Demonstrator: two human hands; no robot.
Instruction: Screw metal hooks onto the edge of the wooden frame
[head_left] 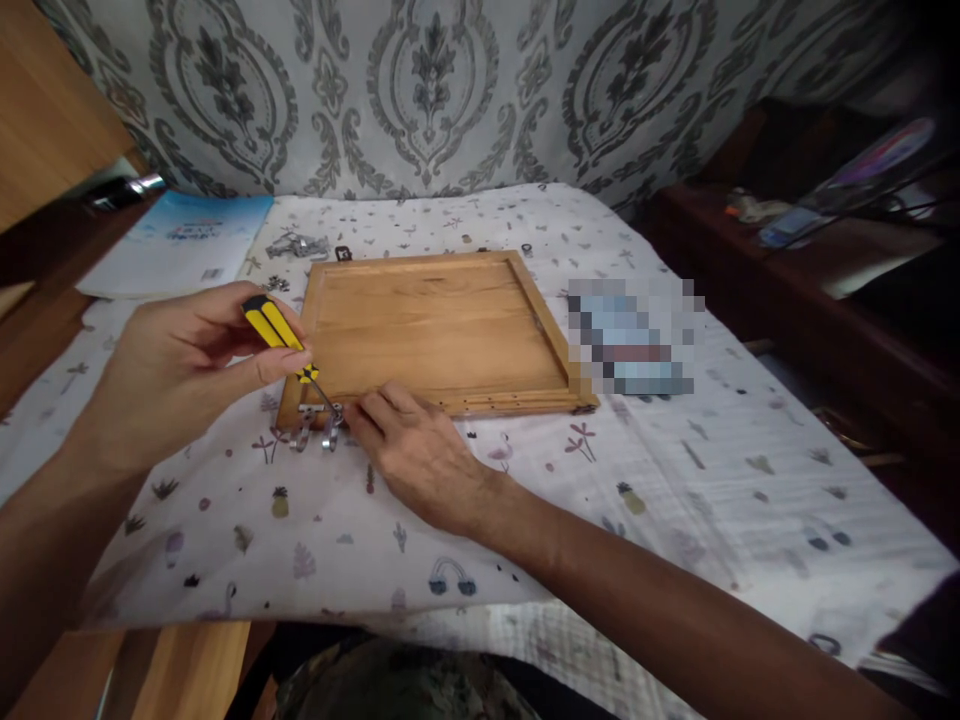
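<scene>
My left hand [187,360] is closed around a yellow-and-black screwdriver [279,332], tilted with its shaft pointing down to the right. The tip meets the near-left edge of a wooden framed board [420,325], where two shiny metal hooks [330,430] hang over the side. Pressed close to the right-hand hook, the bent fingers of my right hand [420,450] pinch at its base, beside the screwdriver tip. Any screw under the tip is too small to make out. Small dark holes run along the board's near edge, to the right of my right hand.
A patterned white cloth [525,540] covers the table. At the back left lie a blue-and-white book [180,240], a clear plastic bag [298,246] and small metal pieces [277,284]. A pixelated object [630,340] sits right of the board. Behind hangs a patterned curtain [510,90].
</scene>
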